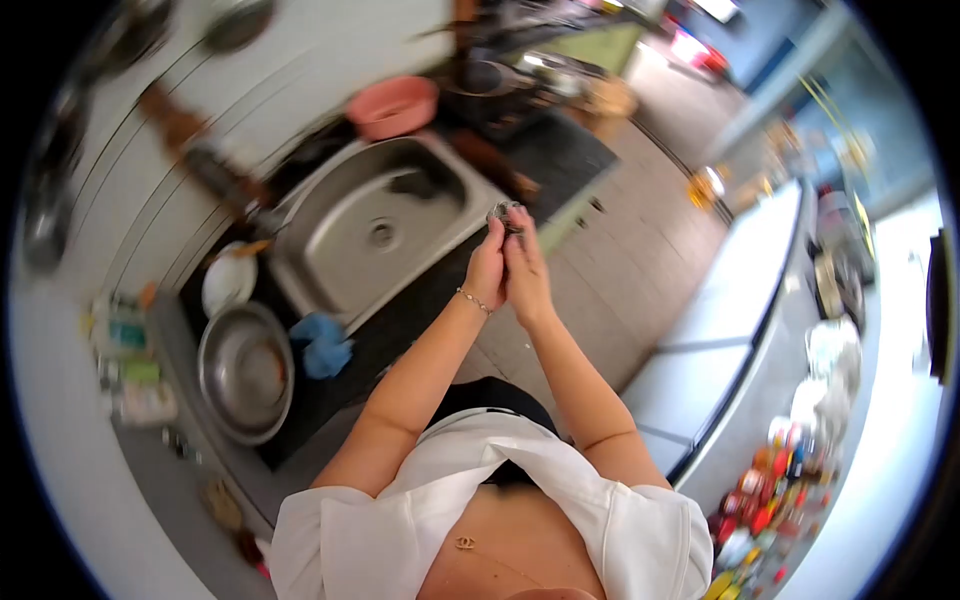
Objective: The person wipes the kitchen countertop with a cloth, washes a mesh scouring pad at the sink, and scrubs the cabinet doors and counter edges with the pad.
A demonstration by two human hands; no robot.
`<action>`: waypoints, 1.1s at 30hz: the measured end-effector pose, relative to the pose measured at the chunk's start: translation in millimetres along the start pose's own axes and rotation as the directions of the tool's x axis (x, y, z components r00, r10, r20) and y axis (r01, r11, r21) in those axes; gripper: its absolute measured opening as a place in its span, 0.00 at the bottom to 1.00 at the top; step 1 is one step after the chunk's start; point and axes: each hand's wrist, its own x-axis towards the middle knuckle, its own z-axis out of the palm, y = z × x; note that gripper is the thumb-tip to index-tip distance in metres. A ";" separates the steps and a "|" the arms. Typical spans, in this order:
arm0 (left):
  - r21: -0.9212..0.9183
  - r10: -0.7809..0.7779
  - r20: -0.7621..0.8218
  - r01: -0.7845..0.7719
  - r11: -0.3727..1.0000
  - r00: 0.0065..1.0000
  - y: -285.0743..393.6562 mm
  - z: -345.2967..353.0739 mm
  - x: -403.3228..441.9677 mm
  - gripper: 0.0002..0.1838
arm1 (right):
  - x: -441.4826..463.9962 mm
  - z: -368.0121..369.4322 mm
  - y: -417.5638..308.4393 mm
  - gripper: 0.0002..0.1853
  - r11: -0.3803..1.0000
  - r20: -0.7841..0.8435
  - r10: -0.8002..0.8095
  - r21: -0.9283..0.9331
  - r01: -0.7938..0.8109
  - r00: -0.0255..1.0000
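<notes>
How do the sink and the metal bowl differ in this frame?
Shape: the sink is a rounded rectangle, while the bowl is round.
Size: the sink looks clearly larger than the bowl.
Fittings: the sink has a drain in its floor; none shows in the bowl.
Place: the sink is nearer the left hand and right hand than the bowl.
Both are silvery and open-topped.

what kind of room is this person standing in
Most likely a home kitchen: there's a rectangular stainless-steel sink set in a dark counter, a round silver metal bowl, and many colourful bottles and jars.
</notes>
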 end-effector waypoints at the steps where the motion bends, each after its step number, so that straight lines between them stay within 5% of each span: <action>1: 0.038 -0.006 0.042 0.004 0.999 0.999 -35.1 14.0 12.2 0.24 | 1.5 -32.5 14.7 0.22 0.998 -0.047 0.018 -0.061 -0.021 0.999; 2: -0.001 -0.159 0.130 0.160 0.987 0.979 -57.6 35.7 15.4 0.25 | 5.7 -69.4 25.0 0.22 0.992 -0.101 0.040 -0.119 -0.052 0.994; 3: 0.105 -0.180 0.180 0.163 0.981 0.967 -80.4 52.6 16.2 0.25 | 10.8 -96.5 5.4 0.23 0.934 -0.172 0.319 0.226 -0.278 0.932; 4: 0.207 -0.196 0.235 0.148 0.967 0.952 -105.8 67.5 18.7 0.25 | 14.1 -130.8 -18.2 0.24 0.738 -0.107 0.618 0.422 -0.527 0.779; 6: 0.188 -0.339 0.211 0.303 0.934 0.917 -145.5 76.1 31.9 0.24 | 0.3 -168.0 39.9 0.24 0.947 -0.357 0.320 0.153 -0.283 0.878; 8: 0.164 -0.432 0.161 0.408 0.898 0.887 -181.0 92.9 52.6 0.24 | -17.7 -195.9 54.8 0.24 0.956 -0.421 0.279 0.210 -0.206 0.863; 9: 0.213 -0.507 0.141 0.475 0.854 0.850 -196.6 98.4 59.8 0.24 | -28.4 -206.5 31.0 0.25 0.928 -0.431 0.221 -0.183 -0.324 0.875; 11: 0.315 -0.633 0.078 0.583 0.749 0.770 -232.3 110.5 71.3 0.24 | -39.3 -252.5 50.8 0.25 0.952 -0.493 0.303 0.195 -0.236 0.816; 12: 0.398 -0.605 0.180 0.505 0.766 0.775 -252.3 121.1 66.8 0.24 | -40.8 -274.9 51.6 0.25 0.917 -0.510 0.338 0.367 -0.155 0.791; 14: 0.444 -0.744 0.119 0.635 0.633 0.658 -277.3 140.3 53.4 0.24 | -50.2 -310.4 36.7 0.26 0.799 -0.553 0.503 0.591 -0.113 0.664; 16: 0.449 -0.795 0.050 0.698 0.559 0.604 -304.5 151.0 69.9 0.25 | -61.4 -320.0 51.1 0.26 0.941 -0.696 0.319 0.314 -0.127 0.643; 17: 0.429 -0.829 0.001 0.749 0.505 0.559 -316.3 156.1 86.2 0.25 | -60.8 -315.7 32.5 0.27 0.922 -0.679 0.342 0.375 -0.094 0.650; 18: 0.408 -0.859 -0.056 0.796 0.446 0.510 -330.1 159.4 99.4 0.25 | -62.5 -317.7 46.1 0.27 0.962 -0.750 0.233 0.087 -0.257 0.619; 20: 0.515 -0.892 -0.006 0.766 0.385 0.453 -357.8 161.9 110.1 0.25 | -60.3 -344.3 65.4 0.26 0.942 -0.803 0.323 0.324 -0.086 0.502; 23: 0.689 -0.959 0.098 0.677 0.257 0.265 -387.9 155.0 119.0 0.25 | -56.2 -395.7 78.7 0.27 0.735 -0.755 0.597 0.650 0.191 0.272; 25: 0.709 -0.968 0.033 0.677 0.199 0.250 -412.1 158.2 155.3 0.27 | -37.4 -392.4 99.9 0.26 0.932 -0.920 0.361 0.359 -0.041 0.154; 27: 0.686 -0.973 -0.090 0.722 0.094 0.212 -429.7 175.3 177.7 0.28 | -28.0 -393.8 156.6 0.25 0.943 -0.996 0.063 0.039 -0.331 0.063; 31: 0.877 -0.997 -0.042 0.476 -0.071 -0.071 -442.5 176.2 141.4 0.27 | -70.4 -420.1 139.5 0.25 0.874 -0.881 0.444 0.385 0.296 -0.165; 32: 0.869 -0.983 -0.043 0.479 -0.125 -0.180 -446.8 170.6 133.1 0.27 | -86.0 -414.9 129.5 0.24 0.847 -0.857 0.483 0.404 0.346 -0.182; 33: 0.869 -0.969 -0.167 0.437 -0.233 -0.185 -461.1 163.2 130.4 0.26 | -84.0 -404.2 112.9 0.24 0.876 -0.864 0.443 0.360 0.321 -0.238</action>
